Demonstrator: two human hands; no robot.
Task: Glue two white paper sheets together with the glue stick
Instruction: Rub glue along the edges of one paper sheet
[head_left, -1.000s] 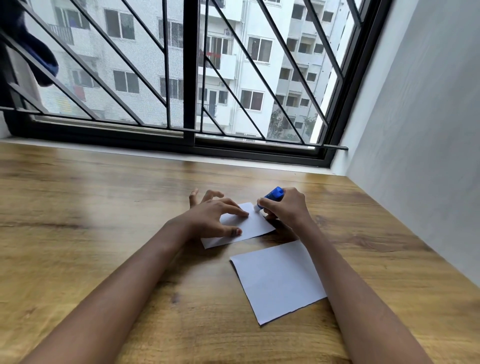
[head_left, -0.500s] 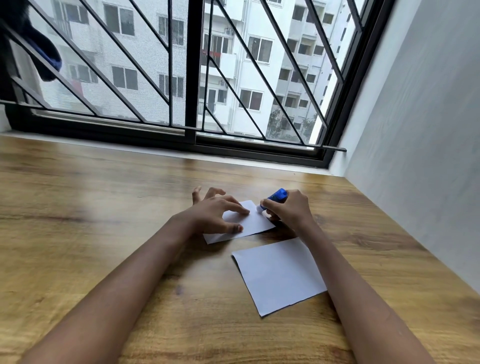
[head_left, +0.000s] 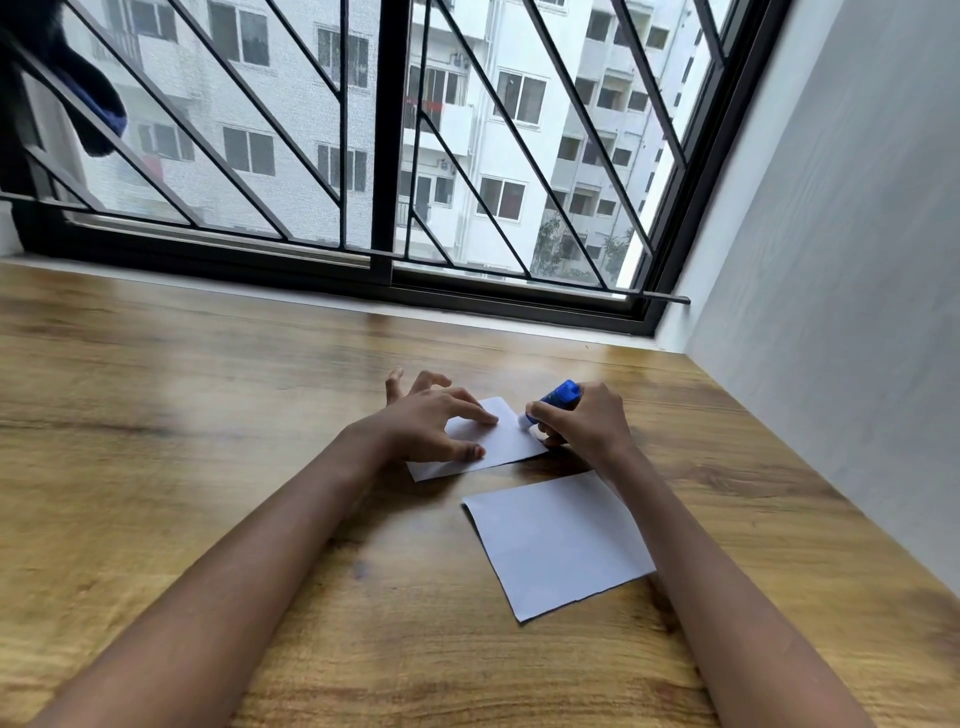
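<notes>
Two white paper sheets lie on the wooden table (head_left: 208, 467). The farther sheet (head_left: 506, 441) is pinned down by my left hand (head_left: 431, 423), whose spread fingertips press on it. My right hand (head_left: 582, 421) grips a blue glue stick (head_left: 558, 396), tilted so its white tip touches that sheet's right edge. The nearer sheet (head_left: 558, 540) lies flat and free between my forearms, closer to me and to the right.
A barred window (head_left: 384, 156) runs along the table's far edge. A grey wall (head_left: 831, 260) bounds the table on the right. A dark blue object (head_left: 88, 104) hangs at the upper left by the window.
The hands have hardly moved. The left hand still presses the farther sheet and the glue stick tip stays at its right edge; the view has shifted slightly.
</notes>
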